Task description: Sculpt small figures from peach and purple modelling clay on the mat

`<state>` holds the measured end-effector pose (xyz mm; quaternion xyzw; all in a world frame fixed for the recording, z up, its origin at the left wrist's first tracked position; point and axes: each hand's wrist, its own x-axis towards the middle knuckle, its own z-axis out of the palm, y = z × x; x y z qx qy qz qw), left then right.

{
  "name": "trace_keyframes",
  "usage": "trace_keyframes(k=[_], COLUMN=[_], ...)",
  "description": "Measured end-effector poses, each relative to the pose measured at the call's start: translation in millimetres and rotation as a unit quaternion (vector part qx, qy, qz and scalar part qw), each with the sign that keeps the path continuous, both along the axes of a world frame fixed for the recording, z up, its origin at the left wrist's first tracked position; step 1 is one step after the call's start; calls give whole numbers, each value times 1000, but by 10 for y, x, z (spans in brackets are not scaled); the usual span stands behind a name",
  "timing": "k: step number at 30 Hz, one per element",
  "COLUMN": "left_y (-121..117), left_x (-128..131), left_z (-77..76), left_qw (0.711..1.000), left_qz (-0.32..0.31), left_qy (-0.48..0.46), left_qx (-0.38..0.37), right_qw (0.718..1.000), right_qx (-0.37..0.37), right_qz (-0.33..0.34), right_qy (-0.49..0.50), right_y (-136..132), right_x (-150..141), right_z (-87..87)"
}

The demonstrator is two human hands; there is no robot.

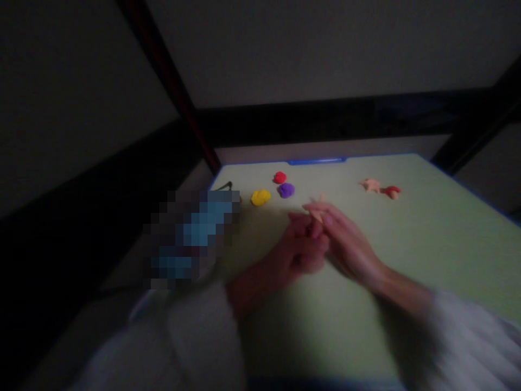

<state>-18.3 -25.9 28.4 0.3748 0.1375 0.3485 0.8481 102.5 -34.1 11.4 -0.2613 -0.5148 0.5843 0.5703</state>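
Over the middle of the table, my two hands meet at the fingertips. A small pointed piece of peach modelling clay [316,216] shows between them. The fingers of my left hand [305,247] are curled closed around its lower side. My right hand [352,241] pinches the clay from the right, thumb against fingers. Part of the piece is hidden by the fingers. Just beyond the hands lies a faint peach bit [322,197]. Farther off are a yellow clay lump [260,197], a purple lump [287,190] and a red lump [280,177].
On the far right of the pale green tabletop [439,233] sit a peach shaped piece [370,185] and a red-and-peach piece [392,191]. A blue strip [317,161] marks the back edge. At left is a blurred-out blue patch [199,228]. The scene is dim.
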Motion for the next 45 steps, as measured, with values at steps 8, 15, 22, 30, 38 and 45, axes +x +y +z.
trace_keyframes(k=[8,15,22,30,38,45], left_y=[-4,48,44,30,-13,-77], left_x=[-7,-101,-87,-90,-53,-6], left_z=[-1,-95,-77,-77,-17,30], left_qw=[1000,995,991,992,990,995], left_qz=[7,-71,-90,-101,-127,-95], left_qy=[0,-49,-86,-49,-45,13], left_qx=[-15,-56,-48,-59,-49,-33], right_qw=[999,993,995,988,995,996], right_qx=[-26,-71,-39,-112,-73,1], right_qz=[-8,82,82,46,57,17], right_qy=[-22,44,37,99,33,-84], right_y=[-64,-32,-52,-1,-50,-145], right_x=[-46,39,30,77,77,67], right_z=[-10,38,59,109,167,127])
